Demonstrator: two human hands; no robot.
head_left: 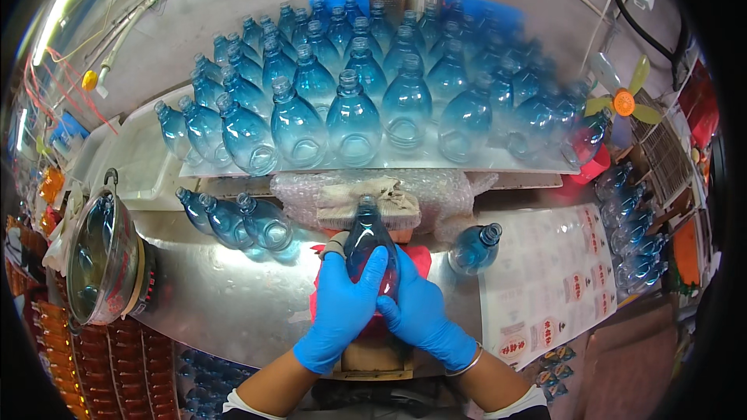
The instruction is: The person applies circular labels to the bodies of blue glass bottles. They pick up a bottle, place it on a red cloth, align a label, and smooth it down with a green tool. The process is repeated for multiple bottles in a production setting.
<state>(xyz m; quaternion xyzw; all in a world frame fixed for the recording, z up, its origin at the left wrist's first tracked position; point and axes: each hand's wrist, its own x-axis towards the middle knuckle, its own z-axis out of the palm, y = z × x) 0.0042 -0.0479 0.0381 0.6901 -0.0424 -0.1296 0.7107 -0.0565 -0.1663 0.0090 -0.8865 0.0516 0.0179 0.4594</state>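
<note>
Both hands wear blue gloves and grip one dark blue glass bottle (369,235), tilted with its neck pointing away from me. My left hand (336,307) is closed round its left side, thumb on top; a beige band or wrap covers one fingertip. My right hand (424,315) closes round the right side and base, with its thumb against the lower body. Under the bottle lies a red cloth (418,258). Just beyond its neck is a whitish cloth pad (373,201) on a roll of bubble wrap (299,196). The fingers underneath are hidden.
Rows of blue bottles (354,120) fill the raised board behind. Several bottles (266,222) stand left on the metal table (210,303); one bottle (473,249) stands right, beside a sheet of printed stickers (545,280). A round metal pan (101,257) is far left, a small fan (622,101) far right.
</note>
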